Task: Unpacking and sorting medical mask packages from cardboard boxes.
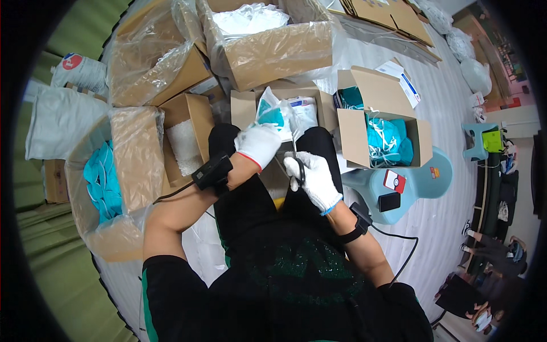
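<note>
My left hand (259, 143), in a white glove, grips a clear plastic bag (277, 114) with a teal face mask inside, held up over my knees. My right hand (312, 178), also gloved, is closed around the dark handles of scissors (297, 165), whose blades point up toward the bag's lower edge. Both wrists carry black strapped devices with cables. Right behind the bag stands a small open cardboard box (325, 105) holding more packed masks.
An open box (356, 134) of loose teal masks stands at right, beside a pale blue stool (433, 176) bearing two phones. A plastic-lined box (134, 154) of teal masks is at left, a box of white pellets (200, 117) beside it, larger lined boxes (279, 48) behind.
</note>
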`<act>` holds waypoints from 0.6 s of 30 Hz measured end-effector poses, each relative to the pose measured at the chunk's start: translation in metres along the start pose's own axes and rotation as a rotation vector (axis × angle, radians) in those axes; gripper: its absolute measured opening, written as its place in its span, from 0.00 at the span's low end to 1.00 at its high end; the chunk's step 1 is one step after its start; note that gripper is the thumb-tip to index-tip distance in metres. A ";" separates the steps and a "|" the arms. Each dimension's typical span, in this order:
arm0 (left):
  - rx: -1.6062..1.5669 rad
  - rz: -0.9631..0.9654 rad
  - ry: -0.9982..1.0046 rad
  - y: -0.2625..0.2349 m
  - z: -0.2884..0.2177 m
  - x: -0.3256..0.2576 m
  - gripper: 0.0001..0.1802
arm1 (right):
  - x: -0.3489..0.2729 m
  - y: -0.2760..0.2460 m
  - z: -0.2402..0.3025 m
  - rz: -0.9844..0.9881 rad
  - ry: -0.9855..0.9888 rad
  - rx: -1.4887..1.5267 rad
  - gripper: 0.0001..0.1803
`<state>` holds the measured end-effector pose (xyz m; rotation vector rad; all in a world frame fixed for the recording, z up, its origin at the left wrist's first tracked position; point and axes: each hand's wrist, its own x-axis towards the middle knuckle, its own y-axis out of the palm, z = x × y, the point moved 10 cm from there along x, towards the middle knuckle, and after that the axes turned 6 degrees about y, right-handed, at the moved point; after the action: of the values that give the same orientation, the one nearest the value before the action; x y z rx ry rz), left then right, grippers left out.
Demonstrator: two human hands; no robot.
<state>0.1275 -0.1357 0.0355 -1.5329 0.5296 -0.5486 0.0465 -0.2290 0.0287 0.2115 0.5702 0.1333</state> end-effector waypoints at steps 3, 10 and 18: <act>-0.256 0.172 -0.052 -0.001 0.023 0.000 0.12 | -0.007 -0.009 0.001 -0.023 -0.017 -0.124 0.18; -0.428 0.188 -0.494 0.030 0.122 -0.042 0.16 | -0.017 -0.003 -0.001 0.123 0.072 -0.230 0.25; -2.405 -0.050 -0.494 0.065 0.049 -0.082 0.32 | 0.020 0.000 -0.013 0.155 0.089 -0.187 0.23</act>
<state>0.0957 -0.0477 -0.0320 -3.6802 0.6863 1.0410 0.0563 -0.2234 0.0079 0.0675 0.6263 0.3458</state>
